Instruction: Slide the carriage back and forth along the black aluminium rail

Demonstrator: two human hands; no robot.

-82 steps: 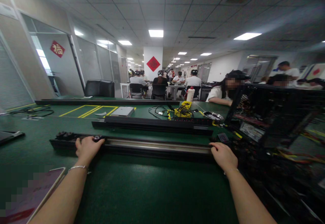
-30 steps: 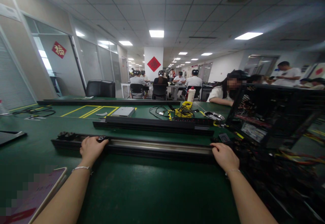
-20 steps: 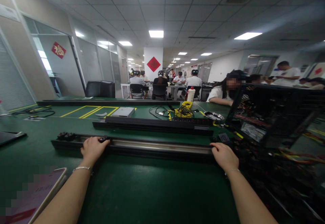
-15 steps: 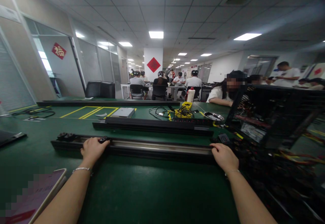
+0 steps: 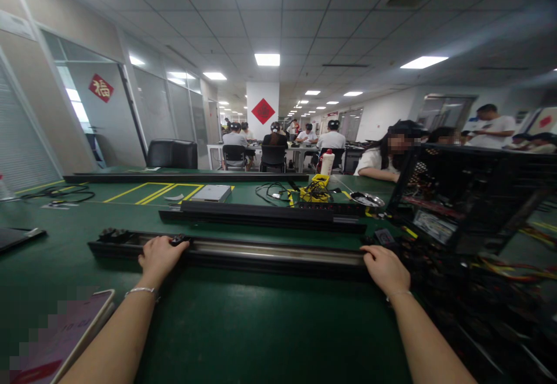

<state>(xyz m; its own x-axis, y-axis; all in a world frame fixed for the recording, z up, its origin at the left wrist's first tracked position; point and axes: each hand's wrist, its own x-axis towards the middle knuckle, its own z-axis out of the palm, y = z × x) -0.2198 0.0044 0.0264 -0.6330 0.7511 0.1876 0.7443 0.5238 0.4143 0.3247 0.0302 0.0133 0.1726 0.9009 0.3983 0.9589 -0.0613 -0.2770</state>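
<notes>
A long black rail (image 5: 278, 254) with a bright metal channel lies crosswise on the green table in front of me. My left hand (image 5: 160, 257) is wrapped over its left part, with the thumb against a small black block (image 5: 179, 239) in the channel. More black pieces (image 5: 114, 235) sit at the rail's left end. My right hand (image 5: 386, 268) grips the rail's right end, fingertips on the top edge. The undersides of both hands are hidden.
Behind lie another black rail (image 5: 261, 214), a grey box (image 5: 211, 192), cables (image 5: 274, 191) and a metal dish (image 5: 366, 199). An open computer case (image 5: 470, 198) stands at right among dark parts and wires. A phone (image 5: 65, 337) is at lower left. A person (image 5: 385, 155) sits across the table.
Both hands stay on the rail, which has hardly moved. The view has shifted very slightly.
</notes>
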